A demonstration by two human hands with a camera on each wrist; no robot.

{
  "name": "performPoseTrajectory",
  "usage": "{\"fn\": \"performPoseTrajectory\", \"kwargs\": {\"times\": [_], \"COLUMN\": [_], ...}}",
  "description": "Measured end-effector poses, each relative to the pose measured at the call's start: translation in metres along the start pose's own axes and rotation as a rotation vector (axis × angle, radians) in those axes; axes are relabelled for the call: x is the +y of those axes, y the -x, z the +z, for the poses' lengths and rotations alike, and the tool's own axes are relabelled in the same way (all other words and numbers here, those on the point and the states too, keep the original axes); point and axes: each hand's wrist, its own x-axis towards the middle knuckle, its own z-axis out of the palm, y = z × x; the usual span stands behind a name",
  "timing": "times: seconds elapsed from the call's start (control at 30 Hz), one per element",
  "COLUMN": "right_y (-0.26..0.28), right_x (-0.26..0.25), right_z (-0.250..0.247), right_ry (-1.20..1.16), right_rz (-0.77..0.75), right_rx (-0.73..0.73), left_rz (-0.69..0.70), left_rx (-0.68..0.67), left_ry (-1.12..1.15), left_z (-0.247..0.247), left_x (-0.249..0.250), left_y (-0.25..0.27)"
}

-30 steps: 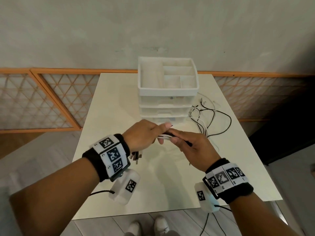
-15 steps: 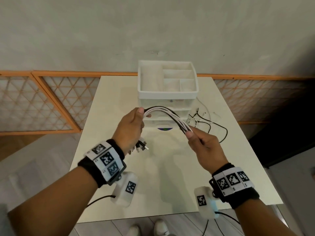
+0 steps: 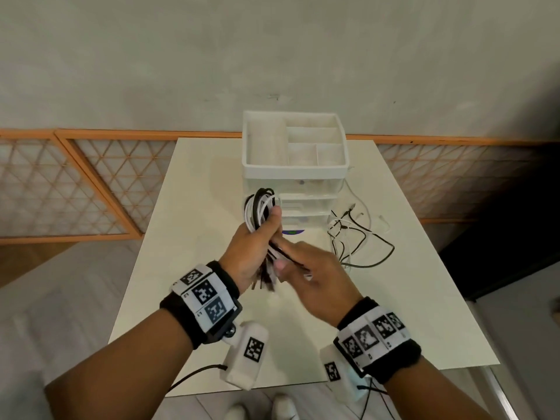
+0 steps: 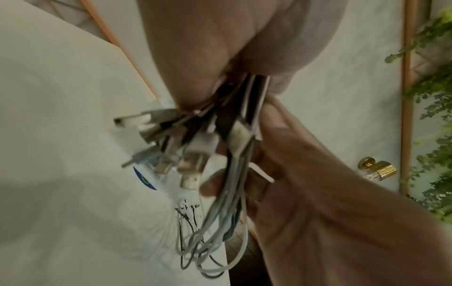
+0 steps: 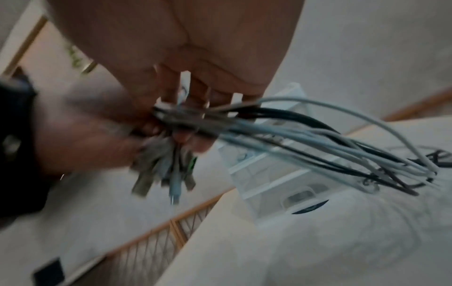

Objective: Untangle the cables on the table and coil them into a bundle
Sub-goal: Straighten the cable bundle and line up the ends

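A bunch of white and black cables (image 3: 260, 209) loops up out of my left hand (image 3: 254, 253), which grips it in a fist above the table's middle. Plug ends (image 4: 188, 154) hang below that fist. My right hand (image 3: 309, 277) sits just right of the left and pinches the same cable strands (image 3: 286, 254) where they leave the fist. In the right wrist view the strands (image 5: 305, 139) fan out to the right toward the table. Their loose tails (image 3: 357, 237) lie tangled on the table at the right.
A white drawer organiser (image 3: 295, 165) with an open compartment tray on top stands at the back of the white table (image 3: 188, 237). A wooden lattice rail (image 3: 91, 183) runs behind. The table's right edge drops to a dark floor area.
The arch of cables stretched between my hands has been folded into a loop above my left fist. My right hand moved left and down, close against the left hand.
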Motion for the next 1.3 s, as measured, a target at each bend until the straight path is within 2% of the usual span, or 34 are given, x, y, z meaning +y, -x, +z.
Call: {"fn": "performPoseTrajectory", "kwargs": {"times": [0.07,0.13,0.17,0.23,0.3,0.4,0.6,0.77,0.83,0.93,0.97,1.03,1.1,1.2,1.23,1.3], "right_y": [-0.006,-0.015,-0.021,-0.033,-0.043,-0.05,-0.051,-0.054,-0.055,-0.055,-0.055,-0.052,-0.044,-0.024,-0.017,-0.006], "right_x": [-0.006,-0.015,-0.02,-0.034,-0.046,-0.053,-0.058,-0.06,-0.063,-0.066,-0.066,-0.062,-0.049,-0.02,-0.012,-0.002], "right_z": [-0.018,-0.037,-0.044,-0.049,-0.048,-0.046,-0.046,-0.044,-0.045,-0.043,-0.043,-0.044,-0.046,-0.037,-0.03,-0.016], "right_ry": [-0.109,-0.047,-0.001,0.063,0.142,0.219,0.131,0.167,0.16,0.144,0.111,-0.111,-0.268,-0.016,0.07,0.165], "right_rz": [0.07,0.052,0.008,-0.084,-0.113,-0.114,0.071,0.095,0.097,0.093,0.101,0.162,0.242,0.318,0.321,0.315], "right_rx": [0.173,0.284,0.277,0.169,0.096,0.148,0.116,-0.045,-0.062,-0.028,-0.006,-0.002,-0.099,-0.378,-0.421,-0.367], "left_rz": [0.047,0.083,0.095,0.114,0.13,0.153,0.218,0.23,0.204,0.181,0.189,0.212,0.229,0.221,0.216,0.213], "left_rx": [-0.039,-0.11,-0.155,-0.233,-0.281,-0.315,-0.238,-0.176,-0.17,-0.231,-0.229,-0.174,-0.091,-0.012,0.0,0.024], "left_ry": [-0.069,-0.177,-0.241,-0.363,-0.452,-0.454,-0.42,-0.446,-0.435,-0.424,-0.401,-0.3,-0.182,-0.029,-0.008,-0.014], "left_z": [-0.005,-0.007,-0.007,-0.004,-0.001,0.004,0.007,0.007,0.007,0.008,0.008,0.006,0.002,-0.003,-0.005,-0.006], "left_x": [0.003,0.006,0.008,0.011,0.013,0.018,0.016,0.015,0.016,0.016,0.014,0.014,0.017,0.028,0.03,0.031], "left_y": [0.002,0.005,0.007,0.01,0.012,0.015,0.018,0.02,0.02,0.022,0.022,0.022,0.021,0.017,0.015,0.013]}}
